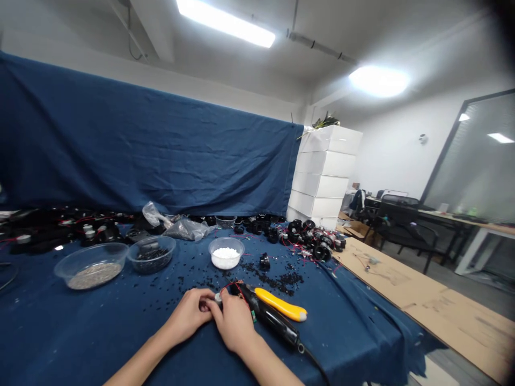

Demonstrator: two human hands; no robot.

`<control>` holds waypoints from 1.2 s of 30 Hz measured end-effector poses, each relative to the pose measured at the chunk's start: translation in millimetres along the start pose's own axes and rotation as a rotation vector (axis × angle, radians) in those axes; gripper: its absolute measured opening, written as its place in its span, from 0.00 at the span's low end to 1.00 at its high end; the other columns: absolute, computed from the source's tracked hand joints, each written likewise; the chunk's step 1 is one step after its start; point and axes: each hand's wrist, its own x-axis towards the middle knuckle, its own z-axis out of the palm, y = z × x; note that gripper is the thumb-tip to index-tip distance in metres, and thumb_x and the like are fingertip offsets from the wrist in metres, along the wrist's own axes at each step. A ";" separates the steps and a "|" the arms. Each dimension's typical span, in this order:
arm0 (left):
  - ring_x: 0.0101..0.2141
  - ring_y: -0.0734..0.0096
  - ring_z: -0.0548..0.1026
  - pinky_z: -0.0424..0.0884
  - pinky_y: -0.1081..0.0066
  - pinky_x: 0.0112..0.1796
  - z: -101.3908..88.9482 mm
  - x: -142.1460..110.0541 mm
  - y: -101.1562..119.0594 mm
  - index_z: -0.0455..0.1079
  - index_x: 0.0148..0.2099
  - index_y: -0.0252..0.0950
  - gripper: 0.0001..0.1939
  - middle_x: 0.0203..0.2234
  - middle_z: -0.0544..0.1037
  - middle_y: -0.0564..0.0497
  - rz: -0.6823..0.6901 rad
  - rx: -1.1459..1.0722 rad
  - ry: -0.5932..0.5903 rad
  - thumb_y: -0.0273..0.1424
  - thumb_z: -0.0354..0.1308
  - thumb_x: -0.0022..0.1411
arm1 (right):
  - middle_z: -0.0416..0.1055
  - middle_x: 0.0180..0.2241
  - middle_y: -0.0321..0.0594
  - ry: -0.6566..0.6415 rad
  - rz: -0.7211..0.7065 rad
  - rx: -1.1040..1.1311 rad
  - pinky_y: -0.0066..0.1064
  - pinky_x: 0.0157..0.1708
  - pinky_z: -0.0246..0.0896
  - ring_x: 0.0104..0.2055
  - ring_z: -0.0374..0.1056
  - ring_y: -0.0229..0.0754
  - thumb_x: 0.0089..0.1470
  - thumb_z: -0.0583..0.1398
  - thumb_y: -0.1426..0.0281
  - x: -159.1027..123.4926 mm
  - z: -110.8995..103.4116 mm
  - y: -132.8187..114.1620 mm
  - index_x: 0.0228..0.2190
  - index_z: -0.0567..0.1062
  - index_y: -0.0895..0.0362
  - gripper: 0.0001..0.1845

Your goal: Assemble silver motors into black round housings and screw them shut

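My left hand [192, 316] and my right hand [233, 321] rest close together on the blue cloth [80, 332] at the near edge of the table. Both have their fingers curled in a pinch around a small part with a light round end [218, 299] and thin red wires. The part is mostly hidden by the fingers. Right beside my right hand lies a black electric screwdriver [273, 320] with a cord, and next to it a yellow-handled tool [281, 305].
Three clear bowls stand ahead: one with grey bits [92, 266], one with dark bits [152, 253], one with white bits [226, 252]. Small black pieces are scattered on the cloth. Black wired parts [309, 236] pile at the back. White boxes [324, 177] stand right; cardboard [422, 289] lies beyond.
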 end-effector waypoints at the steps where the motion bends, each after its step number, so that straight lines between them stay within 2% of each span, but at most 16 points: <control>1: 0.27 0.68 0.72 0.64 0.74 0.29 -0.2 0.3 -0.1 0.75 0.35 0.31 0.12 0.24 0.78 0.51 -0.007 -0.009 0.000 0.26 0.55 0.46 | 0.77 0.35 0.54 -0.004 0.000 -0.001 0.41 0.37 0.67 0.38 0.75 0.57 0.64 0.49 0.59 -0.1 0.0 0.1 0.43 0.73 0.62 0.21; 12: 0.26 0.68 0.72 0.64 0.74 0.29 -1.5 1.3 -1.8 0.71 0.31 0.31 0.07 0.23 0.77 0.51 -0.016 -0.052 -0.022 0.28 0.56 0.48 | 0.78 0.35 0.56 -0.020 -0.001 -0.003 0.42 0.36 0.68 0.38 0.76 0.58 0.64 0.51 0.59 1.1 -5.9 0.6 0.45 0.72 0.63 0.21; 22: 0.28 0.67 0.74 0.67 0.73 0.31 -3.3 -1.1 5.4 0.72 0.32 0.31 0.08 0.25 0.78 0.50 -0.020 -0.106 -0.042 0.30 0.58 0.49 | 0.77 0.35 0.55 -0.060 -0.029 -0.030 0.39 0.36 0.67 0.38 0.75 0.56 0.65 0.47 0.55 -2.1 -8.3 0.3 0.45 0.70 0.62 0.25; 28: 0.26 0.69 0.73 0.66 0.74 0.29 -3.0 2.2 5.0 0.73 0.32 0.30 0.08 0.23 0.77 0.52 -0.020 -0.112 -0.042 0.30 0.58 0.49 | 0.77 0.34 0.53 -0.079 -0.043 -0.061 0.37 0.34 0.66 0.37 0.76 0.54 0.66 0.45 0.54 0.2 -9.2 2.9 0.45 0.69 0.61 0.25; 36: 0.26 0.68 0.75 0.69 0.74 0.29 -1.9 3.7 0.7 0.72 0.33 0.31 0.10 0.23 0.78 0.52 -0.059 -0.077 -0.047 0.33 0.59 0.49 | 0.76 0.36 0.52 -0.157 -0.035 -0.063 0.37 0.39 0.64 0.40 0.74 0.52 0.66 0.44 0.53 0.4 -8.0 7.9 0.45 0.67 0.60 0.25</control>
